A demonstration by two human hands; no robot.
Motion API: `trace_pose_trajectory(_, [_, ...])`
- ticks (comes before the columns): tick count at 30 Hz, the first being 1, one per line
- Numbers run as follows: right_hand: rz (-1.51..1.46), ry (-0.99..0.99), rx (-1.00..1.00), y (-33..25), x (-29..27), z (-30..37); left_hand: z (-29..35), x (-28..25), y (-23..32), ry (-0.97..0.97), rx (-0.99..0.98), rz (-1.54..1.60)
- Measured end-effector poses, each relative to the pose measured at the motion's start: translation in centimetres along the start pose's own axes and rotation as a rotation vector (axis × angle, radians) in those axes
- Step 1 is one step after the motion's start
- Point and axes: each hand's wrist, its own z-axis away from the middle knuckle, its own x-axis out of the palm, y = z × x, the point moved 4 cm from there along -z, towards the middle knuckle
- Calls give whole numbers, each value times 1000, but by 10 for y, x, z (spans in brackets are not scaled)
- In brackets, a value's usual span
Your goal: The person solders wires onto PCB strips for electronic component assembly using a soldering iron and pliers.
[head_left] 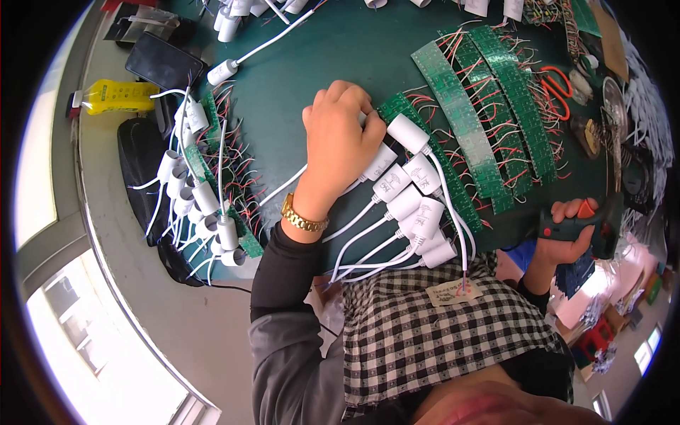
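My left hand (343, 134) is over the work surface with its fingers curled together. What they pinch is mostly hidden; a pale bit shows between the fingers. Close beside it lies a green circuit board strip (464, 203) with red and white wires. White cylindrical fittings (407, 133), each with a white cable, rest in a row against that strip, toward my body. Over at the right, my right hand (567, 230) is wrapped round the handle of a dark handheld power tool (605, 225) with a red trigger. The tool's working end cannot be made out.
More wired green circuit board strips (453, 113) lie to the right. Orange-handled scissors (557, 92) are beyond them. At the left are more white cabled fittings (205, 198), a yellow bottle (117, 97), a black phone (164, 62) and a black case (138, 166).
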Motion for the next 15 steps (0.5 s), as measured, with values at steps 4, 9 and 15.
trace_pose_trajectory(4, [-39,32,24,-2,-6,5,0,1,0,-5,9,1])
trace_pose_trajectory(9, [-61,17,25,1,-2,2,0,2,0,-11,20,7])
trace_pose_trajectory(15, [-50,37,57,4,-2,3,-1,0,0,-5,6,0])
